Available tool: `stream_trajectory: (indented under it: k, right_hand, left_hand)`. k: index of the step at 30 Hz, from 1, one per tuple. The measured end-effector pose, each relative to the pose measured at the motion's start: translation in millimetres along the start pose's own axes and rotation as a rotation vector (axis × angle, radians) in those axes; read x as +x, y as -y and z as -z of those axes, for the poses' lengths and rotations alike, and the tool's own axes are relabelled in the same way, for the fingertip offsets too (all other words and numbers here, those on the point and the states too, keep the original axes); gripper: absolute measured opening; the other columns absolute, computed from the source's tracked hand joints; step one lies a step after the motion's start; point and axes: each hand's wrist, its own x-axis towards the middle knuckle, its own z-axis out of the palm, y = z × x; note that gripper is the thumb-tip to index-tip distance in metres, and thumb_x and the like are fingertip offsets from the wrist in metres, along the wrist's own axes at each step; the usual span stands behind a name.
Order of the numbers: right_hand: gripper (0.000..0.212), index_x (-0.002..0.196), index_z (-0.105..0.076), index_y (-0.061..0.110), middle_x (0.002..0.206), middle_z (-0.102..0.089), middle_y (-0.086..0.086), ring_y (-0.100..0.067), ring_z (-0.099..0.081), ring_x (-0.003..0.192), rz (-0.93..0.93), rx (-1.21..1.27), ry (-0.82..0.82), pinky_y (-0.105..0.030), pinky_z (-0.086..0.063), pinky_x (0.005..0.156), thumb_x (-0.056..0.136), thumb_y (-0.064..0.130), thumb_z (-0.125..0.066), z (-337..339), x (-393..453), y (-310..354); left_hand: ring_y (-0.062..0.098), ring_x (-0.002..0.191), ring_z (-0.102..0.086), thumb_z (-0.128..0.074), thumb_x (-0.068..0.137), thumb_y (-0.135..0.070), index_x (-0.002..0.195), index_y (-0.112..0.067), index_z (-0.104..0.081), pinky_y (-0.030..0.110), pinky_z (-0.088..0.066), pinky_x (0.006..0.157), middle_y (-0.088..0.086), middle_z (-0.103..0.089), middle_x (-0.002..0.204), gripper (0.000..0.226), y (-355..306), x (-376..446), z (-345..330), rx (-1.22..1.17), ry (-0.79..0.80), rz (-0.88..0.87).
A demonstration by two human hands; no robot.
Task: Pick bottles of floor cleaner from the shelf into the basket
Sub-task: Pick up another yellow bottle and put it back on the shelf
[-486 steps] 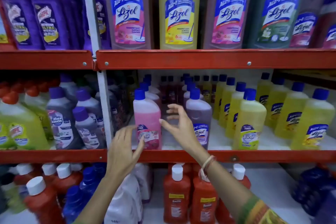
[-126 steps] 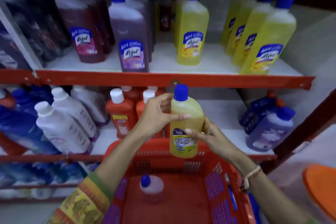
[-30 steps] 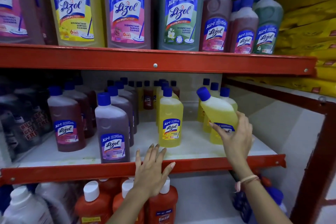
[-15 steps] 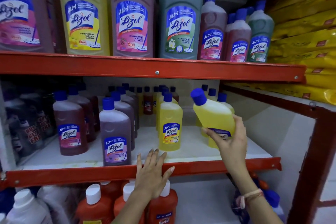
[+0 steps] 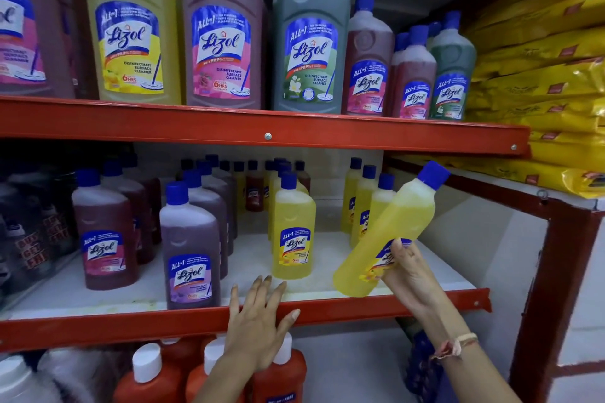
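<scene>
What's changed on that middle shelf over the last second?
The right hand has pulled the yellow bottle forward off the middle shelf; its base now hangs past the red front edge, and its blue cap has swung from tilting left to tilting right. The left hand stays flat on the shelf edge, holding nothing. The standing bottles have not moved.

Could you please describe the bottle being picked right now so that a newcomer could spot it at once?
Find the middle shelf of the red rack, at its right end. There the right hand grips a yellow bottle with a blue cap. Unlike the upright yellow ones beside it, it is tilted, cap up to the right.
</scene>
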Motion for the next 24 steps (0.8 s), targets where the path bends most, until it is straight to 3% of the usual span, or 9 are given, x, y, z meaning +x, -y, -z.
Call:
stream_trajectory:
  k: [2, 5, 7, 13, 19, 24]
  right_hand:
    - [0.097, 0.130, -0.045, -0.004, 0.126, -0.057, -0.027, -0.041, -0.057, 0.112, -0.002, -0.070, -0.021, -0.051, -0.053, 0.091, 0.056, 0.042, -0.088, 9.4, 3.6, 5.9]
    - [0.089, 0.119, -0.055, 0.006, 0.101, -0.073, -0.012, -0.028, -0.071, 0.086, -0.004, -0.206, -0.046, -0.039, -0.061, 0.064, 0.046, 0.044, -0.092, 24.0, 11.5, 15.7]
    - [0.088, 0.114, -0.058, 0.013, 0.094, -0.076, -0.007, -0.024, -0.073, 0.078, -0.020, -0.266, -0.064, -0.036, -0.060, 0.057, 0.041, 0.045, -0.094, 32.9, 17.2, 19.3]
    - [0.095, 0.117, -0.056, 0.018, 0.100, -0.074, -0.008, -0.025, -0.071, 0.083, -0.087, -0.371, -0.152, -0.037, -0.061, 0.063, 0.035, 0.048, -0.094, 60.2, 29.8, 19.0]
    - [0.093, 0.120, -0.054, 0.017, 0.100, -0.074, -0.009, -0.025, -0.072, 0.083, -0.155, -0.434, -0.185, -0.040, -0.061, 0.062, 0.040, 0.049, -0.092, 78.1, 24.7, 10.1]
    - [0.092, 0.125, -0.052, 0.016, 0.111, -0.071, -0.014, -0.029, -0.071, 0.091, -0.183, -0.431, -0.176, -0.039, -0.060, 0.066, 0.047, 0.046, -0.091, 83.4, 23.6, 8.3]
  left_hand:
    - [0.019, 0.115, -0.058, -0.011, 0.092, -0.062, 0.118, -0.028, -0.059, 0.044, 0.001, 0.106, 0.002, -0.066, 0.120, 0.064, 0.1, 0.8, -0.4, -0.001, -0.010, 0.008]
    - [0.020, 0.117, -0.056, -0.012, 0.092, -0.062, 0.121, -0.028, -0.058, 0.044, 0.001, 0.106, 0.002, -0.065, 0.122, 0.064, 0.7, 1.5, -0.9, -0.004, -0.013, 0.012]
    - [0.020, 0.118, -0.056, -0.012, 0.092, -0.062, 0.121, -0.028, -0.057, 0.044, 0.001, 0.106, 0.003, -0.064, 0.123, 0.064, 1.1, 2.0, -0.3, -0.002, -0.011, 0.012]
    - [0.021, 0.121, -0.053, -0.014, 0.092, -0.062, 0.124, -0.029, -0.054, 0.044, 0.000, 0.106, 0.003, -0.062, 0.127, 0.062, 2.0, 1.9, -1.7, 0.002, -0.018, 0.013]
    - [0.021, 0.122, -0.052, -0.017, 0.091, -0.063, 0.126, -0.029, -0.053, 0.045, 0.001, 0.106, 0.003, -0.061, 0.128, 0.061, 2.1, 2.1, -3.8, 0.006, -0.028, 0.014]
    - [0.021, 0.122, -0.052, -0.020, 0.090, -0.062, 0.125, -0.028, -0.053, 0.045, 0.002, 0.107, 0.003, -0.061, 0.128, 0.059, 2.5, 1.1, -5.3, 0.013, -0.046, 0.018]
